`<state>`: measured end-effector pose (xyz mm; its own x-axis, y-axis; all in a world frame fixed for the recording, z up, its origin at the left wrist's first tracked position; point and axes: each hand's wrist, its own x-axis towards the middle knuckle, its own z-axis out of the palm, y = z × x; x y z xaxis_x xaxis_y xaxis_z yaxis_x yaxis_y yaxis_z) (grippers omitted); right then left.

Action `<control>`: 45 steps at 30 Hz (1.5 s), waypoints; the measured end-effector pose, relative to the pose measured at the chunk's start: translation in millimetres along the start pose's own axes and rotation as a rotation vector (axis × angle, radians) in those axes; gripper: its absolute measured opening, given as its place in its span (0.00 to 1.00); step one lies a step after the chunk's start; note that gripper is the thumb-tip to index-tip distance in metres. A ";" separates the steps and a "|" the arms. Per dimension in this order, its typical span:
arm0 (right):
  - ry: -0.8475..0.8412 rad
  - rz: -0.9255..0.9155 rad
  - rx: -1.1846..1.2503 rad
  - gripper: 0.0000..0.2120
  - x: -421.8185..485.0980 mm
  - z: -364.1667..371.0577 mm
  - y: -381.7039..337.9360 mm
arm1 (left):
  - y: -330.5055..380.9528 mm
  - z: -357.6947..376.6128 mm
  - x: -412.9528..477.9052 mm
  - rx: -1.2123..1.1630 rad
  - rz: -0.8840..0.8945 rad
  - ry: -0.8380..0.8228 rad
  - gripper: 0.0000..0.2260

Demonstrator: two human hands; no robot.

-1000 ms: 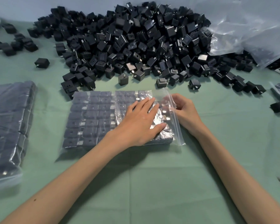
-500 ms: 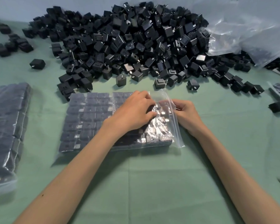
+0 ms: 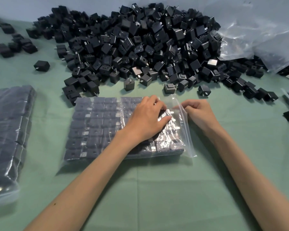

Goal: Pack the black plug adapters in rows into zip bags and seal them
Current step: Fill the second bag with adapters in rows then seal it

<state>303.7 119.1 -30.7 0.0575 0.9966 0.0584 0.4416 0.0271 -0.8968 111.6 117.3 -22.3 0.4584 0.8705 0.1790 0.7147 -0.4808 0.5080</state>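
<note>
Left grip (image 3: 145,120) was lying flat a second ago; now its fingers curl down onto the right end of the zip bag (image 3: 97,127), mid-bench (image 3: 157,189). Right grip (image 3: 198,112) pinches the bag's open lip, a bit higher now. Count: one bag in hand, one packed bag (image 3: 7,130) at left, and one big pile of loose plug adapters (image 3: 140,47) behind.

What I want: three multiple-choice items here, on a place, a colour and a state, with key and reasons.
1. The loose adapter pile lies: A) beyond the zip bag B) inside it C) under it.
2. The table cover is: A) red B) green C) white.
3. The right hand: A) lies flat B) holds a lone adapter C) pinches the bag's open edge.
Key: 1 A, it sits past the bag's far edge; 2 B, the cloth shows green; 3 C, fingertips close on clear film.
</note>
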 end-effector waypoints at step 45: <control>0.139 -0.285 -0.353 0.09 -10.0 -1.0 23.3 | -2.8 4.0 -0.9 0.039 0.006 0.040 0.17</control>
<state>314.3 109.7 -51.7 -0.0011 0.9329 0.3602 0.7334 0.2456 -0.6339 111.3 117.5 -27.3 0.4420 0.8707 0.2158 0.7321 -0.4892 0.4740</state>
